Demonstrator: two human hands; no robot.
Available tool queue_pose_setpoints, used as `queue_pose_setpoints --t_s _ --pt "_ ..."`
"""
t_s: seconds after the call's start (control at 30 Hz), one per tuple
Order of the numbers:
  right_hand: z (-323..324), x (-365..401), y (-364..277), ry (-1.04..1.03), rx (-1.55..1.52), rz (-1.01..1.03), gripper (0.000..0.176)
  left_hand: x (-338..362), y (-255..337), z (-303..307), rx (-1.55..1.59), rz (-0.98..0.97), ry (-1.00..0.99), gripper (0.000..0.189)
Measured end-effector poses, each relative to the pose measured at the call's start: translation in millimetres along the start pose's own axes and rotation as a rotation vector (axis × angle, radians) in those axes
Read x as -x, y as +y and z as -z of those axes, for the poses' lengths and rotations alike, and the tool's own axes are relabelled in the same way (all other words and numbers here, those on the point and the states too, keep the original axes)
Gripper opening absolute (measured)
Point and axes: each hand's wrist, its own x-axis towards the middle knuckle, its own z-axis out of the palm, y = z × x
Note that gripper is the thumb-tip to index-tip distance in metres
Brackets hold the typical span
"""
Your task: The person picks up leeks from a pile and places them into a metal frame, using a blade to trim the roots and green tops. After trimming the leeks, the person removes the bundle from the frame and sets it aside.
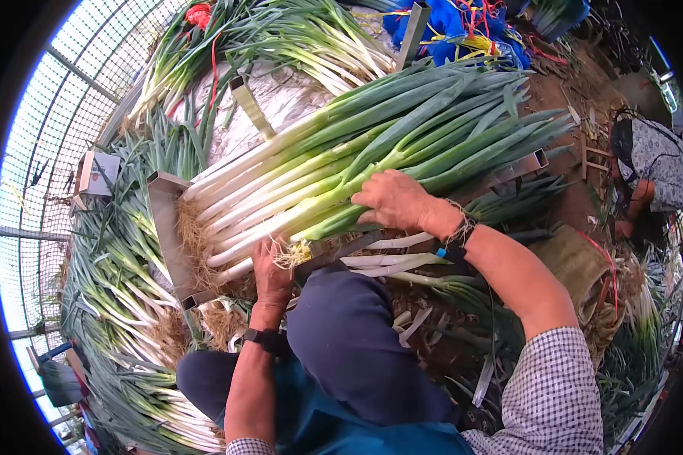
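Observation:
A thick bundle of leeks (372,144) lies in a metal trough frame (165,227), white stems and roots toward the left end, green leaves fanning right. My right hand (393,199) presses flat on the near side of the bundle where white turns green. My left hand (272,271) grips the root end of one leek (296,254) at the frame's front edge, fingers curled around it. A black watch sits on my left wrist, a string and band on my right.
More leeks are heaped at the left (121,296) and at the back (281,38). Blue cloth with coloured ties (463,30) lies at the top. Another person (649,163) crouches at the far right. Trimmed leaves litter the ground by my knees (357,334).

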Motion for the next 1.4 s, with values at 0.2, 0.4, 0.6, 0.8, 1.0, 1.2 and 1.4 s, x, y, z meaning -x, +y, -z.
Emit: queue_pose_setpoints --t_s 0.2,0.4,0.6,0.8,1.0,1.2,1.4 --pt "23 -1 -15 0.096 0.050 0.022 0.061 -17 2 32 0.274 0.014 -0.124 0.030" --pt "20 7 -24 0.175 0.246 0.101 0.062 -21 -14 31 0.432 0.086 -0.286 0.028" --pt "2 2 -13 0.125 0.172 0.120 0.061 -28 7 49 0.313 0.037 -0.266 0.032" --pt "13 -13 -1 -0.207 -0.078 -0.015 0.044 -13 14 33 0.133 -0.032 -0.098 0.036" --pt "11 -4 -6 0.011 -0.055 0.054 0.045 -12 9 32 0.142 -0.057 -0.113 0.032" --pt "-2 6 -15 0.138 -0.078 0.034 0.037 -20 6 30 0.333 0.109 -0.233 0.035" --pt "-6 6 -18 0.185 -0.091 0.029 0.030 -2 34 44 0.020 -0.091 0.066 0.038"
